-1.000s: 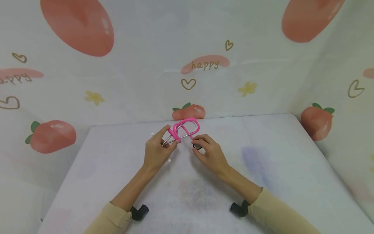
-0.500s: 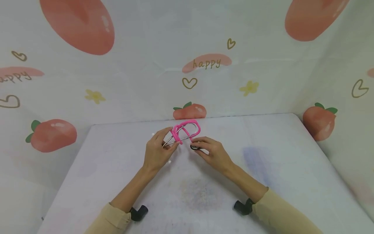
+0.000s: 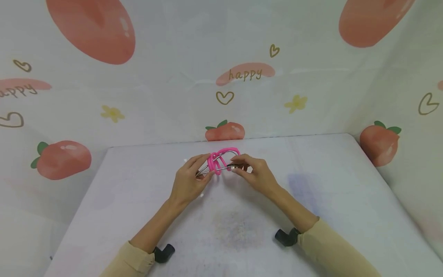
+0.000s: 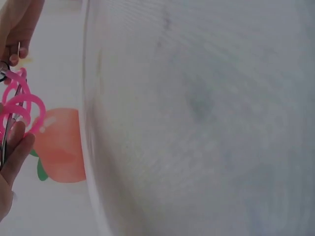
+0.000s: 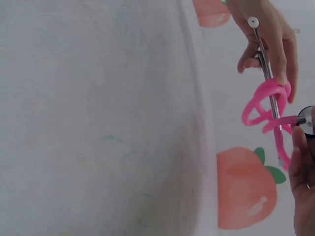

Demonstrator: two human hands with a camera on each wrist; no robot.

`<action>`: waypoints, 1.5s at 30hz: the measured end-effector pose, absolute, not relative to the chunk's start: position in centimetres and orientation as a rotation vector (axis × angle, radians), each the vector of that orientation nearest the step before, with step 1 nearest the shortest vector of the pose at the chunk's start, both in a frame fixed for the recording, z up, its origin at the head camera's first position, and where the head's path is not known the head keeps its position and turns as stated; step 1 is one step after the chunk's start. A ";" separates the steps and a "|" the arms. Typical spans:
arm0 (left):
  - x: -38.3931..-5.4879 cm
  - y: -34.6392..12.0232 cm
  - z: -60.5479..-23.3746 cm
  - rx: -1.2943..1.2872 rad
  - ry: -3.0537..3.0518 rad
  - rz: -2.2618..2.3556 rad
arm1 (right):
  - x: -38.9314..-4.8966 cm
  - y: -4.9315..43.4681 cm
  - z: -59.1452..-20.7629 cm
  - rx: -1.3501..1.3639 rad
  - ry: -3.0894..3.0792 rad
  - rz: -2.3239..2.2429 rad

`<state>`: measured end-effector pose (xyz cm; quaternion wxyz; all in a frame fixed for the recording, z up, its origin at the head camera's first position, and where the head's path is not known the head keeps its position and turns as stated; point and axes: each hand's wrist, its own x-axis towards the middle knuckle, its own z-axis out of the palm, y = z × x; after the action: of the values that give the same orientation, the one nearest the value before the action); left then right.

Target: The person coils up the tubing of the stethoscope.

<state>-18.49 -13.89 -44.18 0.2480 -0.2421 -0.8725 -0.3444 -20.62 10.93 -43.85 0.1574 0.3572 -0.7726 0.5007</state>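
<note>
A stethoscope with pink tubing (image 3: 214, 163) is held up over the table between both hands, its tubing coiled round the metal ear tubes (image 3: 203, 170). My left hand (image 3: 187, 179) grips the coils and ear tubes between thumb and fingers. A white eartip (image 5: 253, 22) shows past that hand in the right wrist view. My right hand (image 3: 257, 173) pinches the round chest piece (image 5: 306, 121) close beside the coils. In the left wrist view the pink loops (image 4: 34, 105) and the fingers appear at the left edge.
The white table (image 3: 235, 231) has faint stains, and a printed cloth backdrop (image 3: 166, 96) rises behind its far edge. A black elbow-shaped piece (image 3: 164, 254) sits at the left wrist, another black piece (image 3: 286, 237) at the right.
The right hand has brought the chest piece up and in against the coiled tubing and ear tubes. The stethoscope in the left hand has dropped slightly and shifted right.
</note>
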 end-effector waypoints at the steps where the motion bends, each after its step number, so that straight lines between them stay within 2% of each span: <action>1: -18.5 -13.9 -44.2 -0.670 -2.369 -0.941 | -20.6 10.9 -43.7 0.978 -2.199 1.433; 10: -18.4 -13.8 -43.8 -0.755 -2.230 -1.029 | -19.3 9.9 -40.5 0.758 -2.059 1.547; 18: -18.3 -14.0 -43.7 -0.802 -2.182 -1.042 | -21.2 10.7 -42.3 0.493 -2.215 2.370; 22: -18.2 -14.1 -43.7 -0.819 -2.190 -1.024 | -21.5 10.8 -42.6 0.448 -2.198 2.538; 33: -18.1 -13.8 -43.7 -0.885 -2.183 -0.995 | -21.7 10.9 -42.6 0.329 -2.154 2.550; 45: -18.0 -13.1 -43.8 -0.845 -2.355 -0.820 | -21.2 10.5 -43.1 0.275 -2.255 2.231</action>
<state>-17.97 -13.14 -43.83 0.2517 -0.3105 -0.8656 -0.3016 -21.21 10.51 -43.09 -0.0212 0.0863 -0.7081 0.7005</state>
